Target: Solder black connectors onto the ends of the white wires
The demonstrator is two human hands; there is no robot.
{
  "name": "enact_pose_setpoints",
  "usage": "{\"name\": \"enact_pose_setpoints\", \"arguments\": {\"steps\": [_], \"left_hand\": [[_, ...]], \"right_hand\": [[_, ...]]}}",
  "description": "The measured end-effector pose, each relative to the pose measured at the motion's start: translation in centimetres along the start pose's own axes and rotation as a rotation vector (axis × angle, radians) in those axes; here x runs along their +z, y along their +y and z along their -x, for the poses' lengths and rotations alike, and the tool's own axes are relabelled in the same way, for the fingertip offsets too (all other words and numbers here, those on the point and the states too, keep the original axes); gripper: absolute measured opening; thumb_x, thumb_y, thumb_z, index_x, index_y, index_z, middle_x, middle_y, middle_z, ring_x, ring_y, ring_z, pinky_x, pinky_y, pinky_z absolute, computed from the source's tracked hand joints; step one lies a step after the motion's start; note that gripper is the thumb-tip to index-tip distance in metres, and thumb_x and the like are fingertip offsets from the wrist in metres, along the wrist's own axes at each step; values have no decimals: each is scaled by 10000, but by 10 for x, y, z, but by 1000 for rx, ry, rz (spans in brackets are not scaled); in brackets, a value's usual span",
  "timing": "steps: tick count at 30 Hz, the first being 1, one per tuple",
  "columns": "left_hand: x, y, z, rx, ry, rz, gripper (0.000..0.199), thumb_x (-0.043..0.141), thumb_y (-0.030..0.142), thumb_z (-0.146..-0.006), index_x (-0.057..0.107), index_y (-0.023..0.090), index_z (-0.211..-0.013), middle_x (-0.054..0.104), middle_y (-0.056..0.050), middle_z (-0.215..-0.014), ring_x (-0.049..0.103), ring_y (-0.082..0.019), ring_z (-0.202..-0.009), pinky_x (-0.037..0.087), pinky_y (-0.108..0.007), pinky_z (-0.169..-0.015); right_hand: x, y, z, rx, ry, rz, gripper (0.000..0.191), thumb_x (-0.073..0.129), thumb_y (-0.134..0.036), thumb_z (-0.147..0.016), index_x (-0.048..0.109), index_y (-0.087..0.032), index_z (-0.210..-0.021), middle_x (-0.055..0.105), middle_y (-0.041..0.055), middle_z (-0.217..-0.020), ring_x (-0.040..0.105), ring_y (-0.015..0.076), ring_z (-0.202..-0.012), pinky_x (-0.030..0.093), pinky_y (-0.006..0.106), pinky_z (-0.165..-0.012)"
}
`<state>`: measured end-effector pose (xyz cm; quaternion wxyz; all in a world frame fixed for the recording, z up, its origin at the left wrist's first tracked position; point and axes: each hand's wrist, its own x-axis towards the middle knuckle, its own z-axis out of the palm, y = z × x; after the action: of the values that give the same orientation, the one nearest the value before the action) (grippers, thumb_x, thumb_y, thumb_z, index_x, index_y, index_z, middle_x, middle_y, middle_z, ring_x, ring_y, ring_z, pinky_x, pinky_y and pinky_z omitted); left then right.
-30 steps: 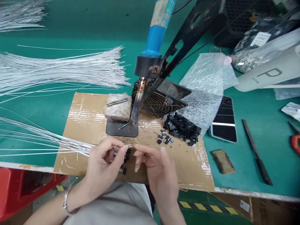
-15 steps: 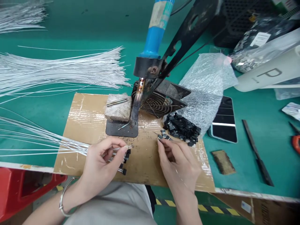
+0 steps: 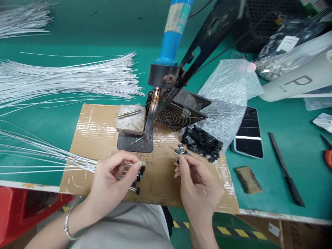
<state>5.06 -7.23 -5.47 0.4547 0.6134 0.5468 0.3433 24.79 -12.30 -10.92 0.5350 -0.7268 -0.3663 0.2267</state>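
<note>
My left hand [image 3: 116,183] is closed, with thumb and forefinger pinching the end of a white wire [image 3: 133,164]. Under its fingers lie more white wires tipped with small black connectors [image 3: 137,191], and their lengths [image 3: 80,161] trail off to the left. My right hand [image 3: 198,185] is closed too, its thumb and forefinger on a small black piece [image 3: 177,161], mostly hidden. A thin solder-like wire [image 3: 201,185] runs across that hand. Just beyond its fingertips are a few loose black pieces [image 3: 181,149] beside a heap of black connectors [image 3: 202,142].
A blue-handled soldering iron [image 3: 169,48] is clamped, tip down, on a black bracket [image 3: 207,38] above the cardboard [image 3: 95,121]. Behind it stands a fan [image 3: 176,114]. Phone [image 3: 248,133], flat file [image 3: 285,169] and bubble wrap [image 3: 225,90] lie right; a wire bundle [image 3: 67,77] lies left.
My right hand has drawn back slightly from the loose black pieces, its fingers now curled with a dark piece at the tips. The left hand has barely moved.
</note>
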Motion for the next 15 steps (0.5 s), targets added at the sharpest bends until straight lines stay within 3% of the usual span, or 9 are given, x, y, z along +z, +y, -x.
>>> {"name": "enact_pose_setpoints", "arguments": {"steps": [7, 15], "left_hand": [[-1, 3, -1, -57, -23, 46, 125, 696, 225, -924, 769, 200, -825, 702, -16, -700, 575, -124, -577, 416, -226, -507], [-4, 1, -1, -122, -43, 107, 128, 710, 263, -954, 761, 205, -851, 709, -9, -722, 540, -111, -582, 382, -218, -508]], "right_hand": [[7, -22, -1, -9, -91, -181, 72, 774, -223, -934, 841, -245, -950, 717, -24, -685, 641, 88, -524, 550, 168, -495], [14, -40, 2, 128, -197, -345, 63, 809, -212, -903, 845, -262, -892, 711, -44, -614, 637, 67, -502, 544, 128, -504]]}}
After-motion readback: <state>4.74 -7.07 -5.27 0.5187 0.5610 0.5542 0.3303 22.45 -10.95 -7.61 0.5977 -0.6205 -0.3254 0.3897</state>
